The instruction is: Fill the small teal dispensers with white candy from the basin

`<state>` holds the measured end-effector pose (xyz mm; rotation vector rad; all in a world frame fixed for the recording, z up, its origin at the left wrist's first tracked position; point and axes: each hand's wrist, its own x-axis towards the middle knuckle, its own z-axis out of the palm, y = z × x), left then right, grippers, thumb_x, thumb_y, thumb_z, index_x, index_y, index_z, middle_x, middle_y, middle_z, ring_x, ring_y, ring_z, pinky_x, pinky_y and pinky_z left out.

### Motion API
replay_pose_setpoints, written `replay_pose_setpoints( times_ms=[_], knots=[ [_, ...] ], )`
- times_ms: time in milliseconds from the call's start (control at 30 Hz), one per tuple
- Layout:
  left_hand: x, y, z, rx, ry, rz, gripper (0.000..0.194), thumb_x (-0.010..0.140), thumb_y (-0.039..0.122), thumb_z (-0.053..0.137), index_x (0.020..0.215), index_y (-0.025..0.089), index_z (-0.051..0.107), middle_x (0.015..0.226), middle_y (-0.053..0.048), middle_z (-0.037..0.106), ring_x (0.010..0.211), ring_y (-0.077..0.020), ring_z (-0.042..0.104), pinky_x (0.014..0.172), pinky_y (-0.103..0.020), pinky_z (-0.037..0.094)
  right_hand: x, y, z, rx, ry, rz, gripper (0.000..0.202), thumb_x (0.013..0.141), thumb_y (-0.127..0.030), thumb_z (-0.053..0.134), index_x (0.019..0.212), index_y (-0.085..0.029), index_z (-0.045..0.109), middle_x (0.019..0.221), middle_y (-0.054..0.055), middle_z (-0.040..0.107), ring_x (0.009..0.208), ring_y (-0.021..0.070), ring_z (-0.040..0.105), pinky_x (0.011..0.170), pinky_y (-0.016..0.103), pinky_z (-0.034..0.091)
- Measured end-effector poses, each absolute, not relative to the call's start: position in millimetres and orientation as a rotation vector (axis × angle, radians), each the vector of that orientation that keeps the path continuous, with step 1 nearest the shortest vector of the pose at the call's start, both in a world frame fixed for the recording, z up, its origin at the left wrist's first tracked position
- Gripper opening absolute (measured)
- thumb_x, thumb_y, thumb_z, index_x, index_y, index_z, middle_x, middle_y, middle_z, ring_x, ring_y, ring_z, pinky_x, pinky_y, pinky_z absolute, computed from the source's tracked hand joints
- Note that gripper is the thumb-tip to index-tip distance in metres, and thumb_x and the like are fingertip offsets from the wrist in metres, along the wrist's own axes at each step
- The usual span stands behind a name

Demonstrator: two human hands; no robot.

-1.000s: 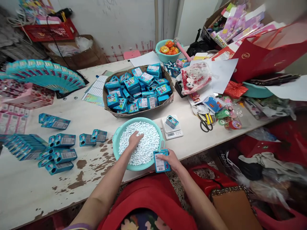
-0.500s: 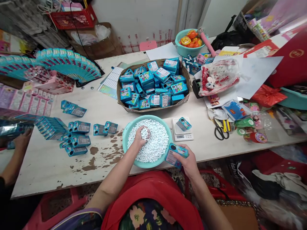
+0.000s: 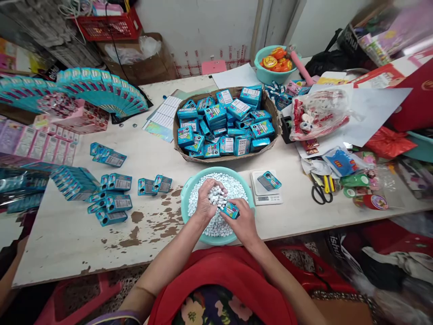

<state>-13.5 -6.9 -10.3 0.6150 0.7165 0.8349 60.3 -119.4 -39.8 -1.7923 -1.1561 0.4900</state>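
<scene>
My left hand (image 3: 207, 198) is cupped around a heap of small white candies (image 3: 217, 197), raised over the mint-green basin (image 3: 185, 203). More of the same white candies (image 3: 216, 229) fill that basin. Between the thumb and fingers of my right hand (image 3: 242, 220) is a small blue candy box (image 3: 232, 210), tilted with one end against the candies in my left palm. Some candies lie at the box's end; its opening is hidden. Right of the basin, another blue box (image 3: 269, 180) lies on a white digital scale (image 3: 268, 199).
Behind the basin stands a cut-down carton (image 3: 182, 155) heaped with blue boxes. Groups of boxes (image 3: 117, 203) stand on the left of the table. Scissors (image 3: 321, 192) and packets lie at the right. A bowl of orange toys (image 3: 274, 63) is at the back.
My left hand has lifted a handful of candies out of the heap. My right hand has brought the blue box leftward over the basin to meet it. The view has shifted slightly.
</scene>
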Motion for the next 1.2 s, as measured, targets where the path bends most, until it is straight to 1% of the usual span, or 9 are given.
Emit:
replay_pose_setpoints(
  times_ms=[167,267,400,500,633,733,867,1033,1200],
  knots=[
    [-9.7,-4.6,-9.9,0.654,0.771,0.836,0.026,0.076,0.036,0.062,0.066,0.017,0.048,0.055,0.003,0.052,0.051,-0.0119,0.057,0.051,-0.024,0.043,61.9,-113.7,-40.6,-1.836,-1.219,0.468,0.029,0.074,-0.028,0.071,0.1,-0.022,0.059,0.097,0.006,0.062,0.094,0.024,0.058,0.083,0.037,0.047],
    [-9.4,-3.4,-9.8,0.679,0.818,0.846,0.025,0.076,0.038,0.063,0.069,0.017,0.05,0.059,0.002,0.055,0.048,-0.011,0.056,0.049,-0.023,0.042,62.0,-111.6,-40.6,-1.848,-1.21,0.455,0.029,0.074,-0.026,0.07,0.1,-0.022,0.059,0.096,0.006,0.061,0.094,0.0239,0.057,0.082,0.037,0.047],
    [-9.8,-1.9,-10.8,0.687,0.819,0.832,0.024,0.077,0.039,0.062,0.075,0.017,0.054,0.065,0.0,0.059,0.055,-0.0128,0.059,0.052,-0.023,0.044,61.3,-110.4,-40.3,-1.829,-1.187,0.461,0.029,0.073,-0.024,0.07,0.1,-0.024,0.06,0.095,0.005,0.061,0.094,0.0235,0.057,0.083,0.037,0.046],
    [-9.7,-1.4,-10.7,0.706,0.788,0.853,0.025,0.079,0.038,0.06,0.069,0.016,0.054,0.062,-0.001,0.057,0.061,-0.0145,0.06,0.057,-0.025,0.047,61.5,-110.5,-39.4,-1.811,-1.168,0.479,0.03,0.073,-0.023,0.071,0.101,-0.024,0.06,0.095,0.005,0.061,0.094,0.0233,0.057,0.083,0.037,0.046],
    [-9.3,-1.9,-9.1,0.727,0.79,0.881,0.027,0.079,0.036,0.061,0.063,0.016,0.053,0.068,-0.002,0.059,0.063,-0.015,0.06,0.06,-0.028,0.049,62.3,-111.4,-37.7,-1.79,-1.126,0.527,0.03,0.073,-0.023,0.071,0.102,-0.024,0.061,0.096,0.004,0.06,0.094,0.0225,0.057,0.083,0.035,0.046],
    [-9.6,-3.6,-8.4,0.778,0.809,0.873,0.027,0.077,0.036,0.062,0.062,0.016,0.053,0.069,-0.002,0.058,0.061,-0.0138,0.059,0.06,-0.028,0.049,62.1,-111.5,-36.6,-1.776,-1.092,0.536,0.03,0.073,-0.024,0.072,0.102,-0.024,0.061,0.096,0.004,0.06,0.094,0.0222,0.058,0.083,0.035,0.046],
    [-10.1,-5.3,-7.4,0.811,0.823,0.882,0.022,0.077,0.035,0.062,0.069,0.017,0.053,0.063,0.001,0.054,0.057,-0.0124,0.058,0.059,-0.026,0.048,60.5,-110.7,-33.7,-1.756,-1.081,0.53,0.028,0.074,-0.025,0.072,0.1,-0.023,0.061,0.094,0.004,0.06,0.093,0.022,0.058,0.082,0.035,0.047],
    [-12.1,-6.0,-1.0,0.783,0.79,0.879,0.018,0.077,0.034,0.062,0.081,0.019,0.053,0.066,0.001,0.056,0.054,-0.0118,0.056,0.054,-0.024,0.046,59.1,-110.6,-30.2,-1.747,-1.067,0.534,0.028,0.074,-0.025,0.071,0.1,-0.024,0.061,0.094,0.004,0.06,0.092,0.0219,0.058,0.082,0.036,0.047],
    [-14.7,-8.3,2.9,0.799,0.812,0.906,0.018,0.076,0.034,0.063,0.078,0.019,0.054,0.06,0.001,0.055,0.054,-0.0126,0.057,0.056,-0.025,0.047,56.3,-109.9,-32.2,-1.724,-1.053,0.573,0.028,0.072,-0.025,0.072,0.098,-0.024,0.061,0.094,0.004,0.061,0.091,0.0218,0.058,0.082,0.035,0.047]
  ],
)
